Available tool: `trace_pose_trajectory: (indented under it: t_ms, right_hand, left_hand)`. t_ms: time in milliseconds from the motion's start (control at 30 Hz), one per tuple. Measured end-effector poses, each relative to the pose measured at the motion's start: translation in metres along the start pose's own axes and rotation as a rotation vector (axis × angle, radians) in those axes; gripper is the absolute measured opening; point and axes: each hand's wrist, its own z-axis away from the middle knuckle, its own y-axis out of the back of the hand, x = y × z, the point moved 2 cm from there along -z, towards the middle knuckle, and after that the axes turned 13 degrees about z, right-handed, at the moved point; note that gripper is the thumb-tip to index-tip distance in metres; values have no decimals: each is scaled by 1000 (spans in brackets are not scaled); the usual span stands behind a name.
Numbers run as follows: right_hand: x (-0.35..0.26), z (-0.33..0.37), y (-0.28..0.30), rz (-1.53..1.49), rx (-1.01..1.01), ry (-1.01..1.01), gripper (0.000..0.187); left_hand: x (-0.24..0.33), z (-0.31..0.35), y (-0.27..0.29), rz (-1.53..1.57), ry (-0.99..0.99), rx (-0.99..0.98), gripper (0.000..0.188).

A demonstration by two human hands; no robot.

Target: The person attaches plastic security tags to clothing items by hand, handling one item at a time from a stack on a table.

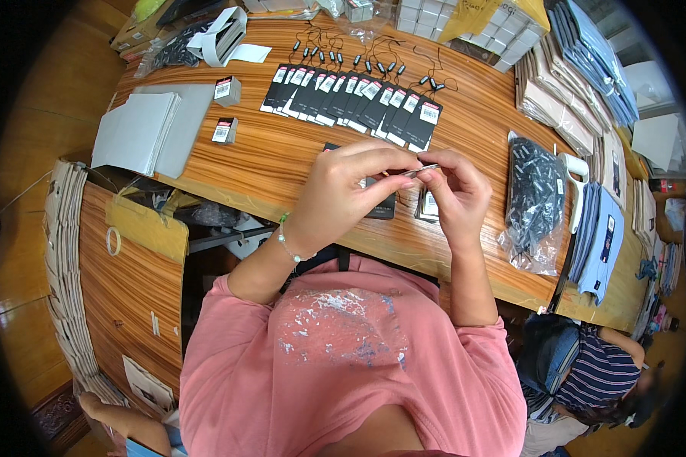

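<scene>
My left hand (347, 183) and my right hand (463, 194) meet above the table's near side, fingertips pinched together. Between them is a thin, narrow thing (425, 169) seen almost edge-on; its kind cannot be made out. Under my left hand lies a black card (381, 207), partly covered. A small stack with a white printed label (428, 206) sits beneath my right hand, also partly hidden. Just beyond, a row of overlapping black hang tags (343, 99) fans out, each with a white barcode sticker and a black cord.
Two small label stacks (225, 130) stand left of the tags, near white sheets (133, 133). At right lies a plastic bag of black cords (536, 190) beside a white-handled tool (577, 183). Packed blue garments (598, 240) and white boxes (480, 30) line the edges. Other people sit nearby.
</scene>
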Motion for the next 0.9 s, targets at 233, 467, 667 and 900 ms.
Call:
trace_pose_trajectory:
  t_ms: [233,467,667,900]
  right_hand:
    - [-3,-5,3,-422,-217,-124,9]
    - [7,-5,2,-603,-163,-241,8]
    - [-16,-3,6,-864,-120,-115,14]
    - [-26,8,2,-786,-143,-184,11]
  left_hand:
    - [-1,4,-1,-367,-364,18,15]
    - [-4,11,-6,-496,-588,-163,12]
    - [-34,32,9,-24,-29,-338,26]
    - [-111,22,85,-458,307,-191,58]
